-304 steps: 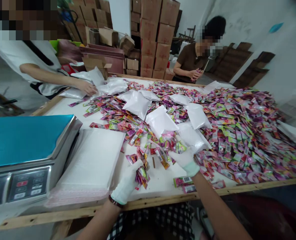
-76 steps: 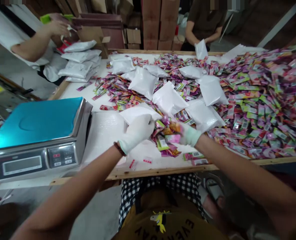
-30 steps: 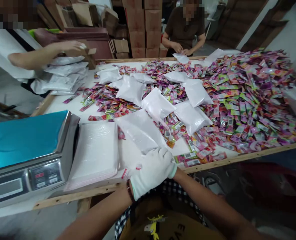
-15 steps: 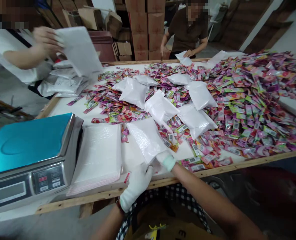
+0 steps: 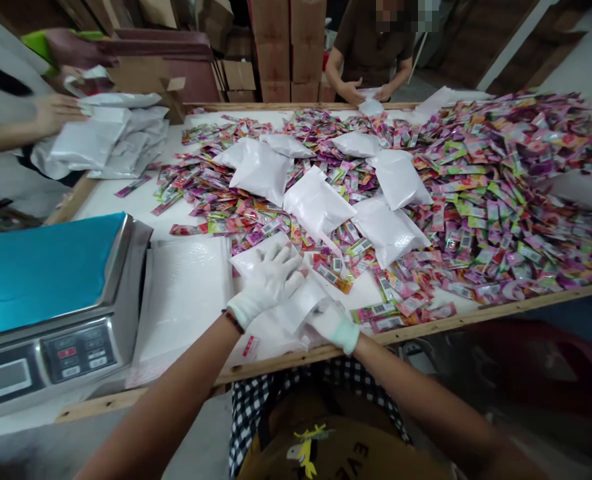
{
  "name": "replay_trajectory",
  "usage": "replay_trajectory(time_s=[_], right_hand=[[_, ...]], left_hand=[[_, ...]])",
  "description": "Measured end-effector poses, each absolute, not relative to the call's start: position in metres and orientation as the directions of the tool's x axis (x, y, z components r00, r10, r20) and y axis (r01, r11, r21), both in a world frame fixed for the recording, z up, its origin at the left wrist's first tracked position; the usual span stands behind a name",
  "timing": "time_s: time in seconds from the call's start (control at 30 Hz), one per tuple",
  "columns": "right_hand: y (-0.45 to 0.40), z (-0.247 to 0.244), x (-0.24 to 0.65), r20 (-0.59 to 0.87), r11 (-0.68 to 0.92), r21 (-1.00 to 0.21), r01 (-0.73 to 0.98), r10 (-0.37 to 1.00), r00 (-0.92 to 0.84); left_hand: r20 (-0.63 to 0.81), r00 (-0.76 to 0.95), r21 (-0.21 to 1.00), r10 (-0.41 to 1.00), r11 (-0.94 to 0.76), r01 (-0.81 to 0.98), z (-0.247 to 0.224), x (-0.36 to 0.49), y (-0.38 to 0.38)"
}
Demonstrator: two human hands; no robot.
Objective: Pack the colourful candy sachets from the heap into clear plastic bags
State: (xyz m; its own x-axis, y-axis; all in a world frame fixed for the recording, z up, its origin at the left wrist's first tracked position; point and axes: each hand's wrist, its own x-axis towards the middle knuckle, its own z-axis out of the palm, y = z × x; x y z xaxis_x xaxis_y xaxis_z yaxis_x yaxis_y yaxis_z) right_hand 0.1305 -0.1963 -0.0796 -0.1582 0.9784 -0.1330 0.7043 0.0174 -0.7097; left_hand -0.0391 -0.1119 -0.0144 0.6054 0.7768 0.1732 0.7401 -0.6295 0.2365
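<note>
Spread open, your left hand (image 5: 267, 285) lay atop the white pouch (image 5: 300, 305), which slanted from far left toward your bent-fingered right hand (image 5: 334, 324), its pinch unclear.

The left hand (image 5: 270, 280) covers much of the white poly mailer (image 5: 300, 305), and the right hand's (image 5: 330, 323) fingertips are lost in its folded end, so that hand's grip cannot be made out. The digital scale (image 5: 41, 267) runs off the left edge, its display (image 5: 3, 381) unreadable, while the print on the candy sachets (image 5: 486, 220) is mostly too small to read. The left co-worker (image 5: 9, 133) is cut off by the left edge, and the far co-worker's (image 5: 373, 50) head is pixelated and cropped at the top.
</note>
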Motion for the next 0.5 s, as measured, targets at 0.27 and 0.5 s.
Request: replay_trajectory(time_s=[0.27, 0.5], right_hand=[[-0.21, -0.078, 0.178, -0.018, 0.623, -0.424, 0.657, 0.72, -0.694], [-0.179, -0.079, 0.149, -0.201, 0.661, -0.222, 0.717, 0.688, -0.697]], left_hand=[[0.159, 0.727, 0.075, 0.667, -0.743, 0.665, -0.074, -0.038, -0.111], [0.067, 0.834, 0.067, 0.548, -0.836, 0.544, -0.074, -0.027, -0.11]])
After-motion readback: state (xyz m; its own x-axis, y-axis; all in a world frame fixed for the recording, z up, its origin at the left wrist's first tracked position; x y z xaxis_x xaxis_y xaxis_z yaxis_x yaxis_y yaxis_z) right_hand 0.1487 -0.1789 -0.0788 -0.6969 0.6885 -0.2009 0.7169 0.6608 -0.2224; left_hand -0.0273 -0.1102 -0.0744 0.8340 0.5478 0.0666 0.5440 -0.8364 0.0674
